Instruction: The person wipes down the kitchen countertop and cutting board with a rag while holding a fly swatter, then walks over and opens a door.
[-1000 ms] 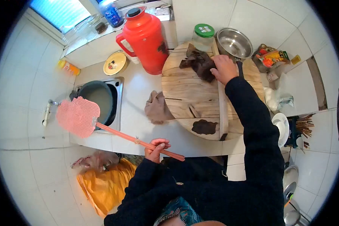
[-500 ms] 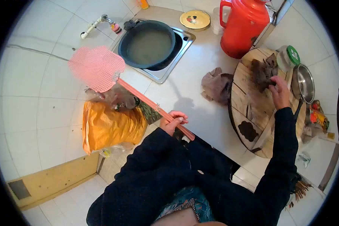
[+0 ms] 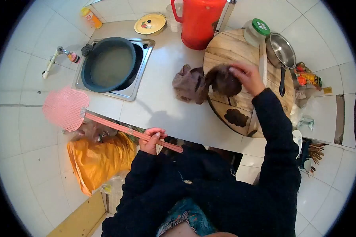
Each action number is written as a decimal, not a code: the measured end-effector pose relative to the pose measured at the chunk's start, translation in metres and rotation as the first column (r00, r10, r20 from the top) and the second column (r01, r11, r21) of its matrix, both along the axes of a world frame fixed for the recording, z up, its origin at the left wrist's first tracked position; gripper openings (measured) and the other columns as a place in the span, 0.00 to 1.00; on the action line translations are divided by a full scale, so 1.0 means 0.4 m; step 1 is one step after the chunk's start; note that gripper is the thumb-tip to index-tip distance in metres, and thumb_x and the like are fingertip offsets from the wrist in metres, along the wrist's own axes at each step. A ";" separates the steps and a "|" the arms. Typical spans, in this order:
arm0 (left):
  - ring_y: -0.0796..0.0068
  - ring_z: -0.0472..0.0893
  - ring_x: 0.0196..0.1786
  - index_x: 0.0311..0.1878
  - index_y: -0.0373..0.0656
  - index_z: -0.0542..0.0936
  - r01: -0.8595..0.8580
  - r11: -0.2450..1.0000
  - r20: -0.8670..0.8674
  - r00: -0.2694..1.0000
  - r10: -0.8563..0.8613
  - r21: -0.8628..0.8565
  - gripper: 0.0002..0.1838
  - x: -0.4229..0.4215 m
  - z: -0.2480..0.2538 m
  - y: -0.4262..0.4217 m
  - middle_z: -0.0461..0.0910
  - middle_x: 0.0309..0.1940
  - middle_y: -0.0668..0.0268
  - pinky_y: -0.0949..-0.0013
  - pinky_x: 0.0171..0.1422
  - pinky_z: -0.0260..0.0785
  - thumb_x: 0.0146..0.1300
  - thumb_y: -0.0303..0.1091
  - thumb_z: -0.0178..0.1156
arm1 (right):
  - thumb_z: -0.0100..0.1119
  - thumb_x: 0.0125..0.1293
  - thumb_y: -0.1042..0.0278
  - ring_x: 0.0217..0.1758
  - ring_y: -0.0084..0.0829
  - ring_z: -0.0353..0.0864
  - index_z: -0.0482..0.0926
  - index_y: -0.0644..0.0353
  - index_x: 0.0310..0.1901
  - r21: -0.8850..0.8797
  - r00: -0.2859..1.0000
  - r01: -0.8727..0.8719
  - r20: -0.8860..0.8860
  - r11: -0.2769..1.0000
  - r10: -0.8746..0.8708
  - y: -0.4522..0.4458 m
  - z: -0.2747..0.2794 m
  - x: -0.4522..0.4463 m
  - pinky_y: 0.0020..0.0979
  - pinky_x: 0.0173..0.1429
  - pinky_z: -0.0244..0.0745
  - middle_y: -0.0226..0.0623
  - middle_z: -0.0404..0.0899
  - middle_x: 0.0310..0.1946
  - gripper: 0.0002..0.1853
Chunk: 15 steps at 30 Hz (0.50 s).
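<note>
A pink fly swatter (image 3: 118, 127) lies across my left hand (image 3: 151, 141), whose fingers are wrapped round its handle; its mesh head points to the far left. My right hand (image 3: 247, 77) grips a dark brown cloth (image 3: 225, 81) by its edge above the round wooden board (image 3: 233, 50). Beside the board's left edge, a second, greyish-brown cloth (image 3: 189, 83) lies crumpled on the counter, and the held cloth reaches close to it. Whether the two cloths touch I cannot tell.
A dark basin (image 3: 87, 75) of cloudy water sits in the steel sink (image 3: 140, 65). Behind the board stand a red thermos (image 3: 199, 23), a green-lidded jar (image 3: 257, 31) and a steel pan (image 3: 281, 49). An orange bag (image 3: 101, 156) is below left, near a yellow lid (image 3: 149, 23) further back.
My right hand has drawn the dark cloth from the back of the board leftwards towards the crumpled cloth. The whole view has shifted, and my left hand still holds the fly swatter.
</note>
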State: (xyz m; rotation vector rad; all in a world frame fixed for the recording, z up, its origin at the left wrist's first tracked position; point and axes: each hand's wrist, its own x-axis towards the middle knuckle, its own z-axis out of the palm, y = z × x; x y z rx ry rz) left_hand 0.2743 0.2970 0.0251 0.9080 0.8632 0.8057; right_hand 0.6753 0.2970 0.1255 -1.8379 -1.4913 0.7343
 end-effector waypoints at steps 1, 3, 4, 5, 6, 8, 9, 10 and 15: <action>0.67 0.79 0.37 0.41 0.35 0.73 -0.002 1.000 0.002 1.000 0.002 -0.001 0.08 -0.003 -0.003 -0.002 0.78 0.37 0.57 0.66 0.45 0.72 0.58 0.23 0.51 | 0.57 0.57 0.62 0.50 0.37 0.73 0.73 0.57 0.51 -0.048 0.999 0.040 0.026 0.998 -0.039 0.013 -0.020 0.054 0.32 0.52 0.67 0.42 0.75 0.45 0.19; 0.67 0.79 0.37 0.41 0.36 0.73 0.002 1.000 0.004 1.000 -0.002 -0.001 0.08 -0.012 -0.011 -0.007 0.78 0.37 0.57 0.66 0.45 0.72 0.58 0.23 0.51 | 0.58 0.56 0.59 0.52 0.37 0.73 0.71 0.58 0.53 -0.079 0.979 0.122 0.171 0.989 -0.107 0.009 -0.041 0.103 0.33 0.54 0.67 0.43 0.74 0.47 0.24; 0.67 0.79 0.37 0.41 0.36 0.73 0.007 1.000 0.005 1.000 -0.007 0.000 0.08 -0.013 -0.015 -0.008 0.78 0.37 0.57 0.66 0.45 0.72 0.58 0.23 0.51 | 0.59 0.55 0.57 0.52 0.38 0.72 0.70 0.58 0.54 -0.057 0.948 0.160 0.286 0.986 -0.137 0.008 -0.047 0.109 0.33 0.54 0.66 0.44 0.74 0.48 0.26; 0.67 0.79 0.37 0.41 0.36 0.73 0.009 1.000 0.005 1.000 -0.010 0.002 0.08 -0.019 -0.016 -0.009 0.78 0.37 0.58 0.66 0.46 0.72 0.58 0.23 0.51 | 0.59 0.54 0.56 0.53 0.39 0.72 0.69 0.59 0.55 -0.030 0.904 0.192 0.395 0.981 -0.164 0.012 -0.056 0.106 0.34 0.55 0.66 0.45 0.74 0.48 0.28; 0.67 0.79 0.37 0.41 0.36 0.73 0.010 1.000 -0.008 1.000 -0.010 0.006 0.08 -0.023 -0.017 -0.009 0.78 0.37 0.58 0.66 0.46 0.72 0.58 0.23 0.51 | 0.60 0.53 0.55 0.53 0.40 0.71 0.68 0.59 0.55 -0.038 0.930 0.127 0.353 0.991 -0.106 0.014 -0.057 0.096 0.34 0.55 0.66 0.46 0.73 0.49 0.29; 0.68 0.79 0.38 0.41 0.36 0.73 0.025 1.000 -0.033 0.999 -0.025 0.012 0.08 -0.030 -0.017 -0.011 0.78 0.37 0.58 0.67 0.46 0.72 0.58 0.23 0.51 | 0.61 0.52 0.52 0.54 0.42 0.70 0.67 0.60 0.56 -0.049 0.963 0.010 0.268 0.999 0.004 0.003 -0.056 0.076 0.36 0.57 0.65 0.49 0.71 0.50 0.32; 0.68 0.79 0.38 0.41 0.35 0.73 0.017 1.000 -0.011 1.000 -0.017 -0.010 0.08 -0.032 -0.012 -0.014 0.78 0.37 0.58 0.67 0.46 0.72 0.58 0.23 0.51 | 0.63 0.49 0.54 0.57 0.44 0.67 0.64 0.57 0.59 -0.172 0.941 -0.060 0.319 0.983 0.113 0.004 -0.069 0.064 0.37 0.58 0.64 0.48 0.67 0.54 0.35; 0.68 0.79 0.38 0.41 0.35 0.73 0.025 0.999 -0.021 0.999 -0.026 -0.021 0.08 -0.032 -0.010 -0.019 0.78 0.37 0.58 0.67 0.46 0.72 0.58 0.23 0.51 | 0.64 0.48 0.55 0.57 0.45 0.66 0.62 0.56 0.60 -0.211 0.908 -0.029 0.404 0.977 0.115 0.006 -0.074 0.052 0.38 0.58 0.64 0.47 0.66 0.54 0.36; 0.68 0.79 0.39 0.41 0.34 0.73 0.100 0.990 -0.088 0.990 -0.109 -0.101 0.08 -0.061 -0.050 -0.026 0.78 0.37 0.58 0.67 0.47 0.72 0.59 0.24 0.52 | 0.67 0.45 0.59 0.56 0.48 0.64 0.56 0.50 0.62 -0.270 0.756 0.136 0.650 0.953 0.076 0.016 -0.097 -0.022 0.43 0.54 0.69 0.46 0.64 0.53 0.42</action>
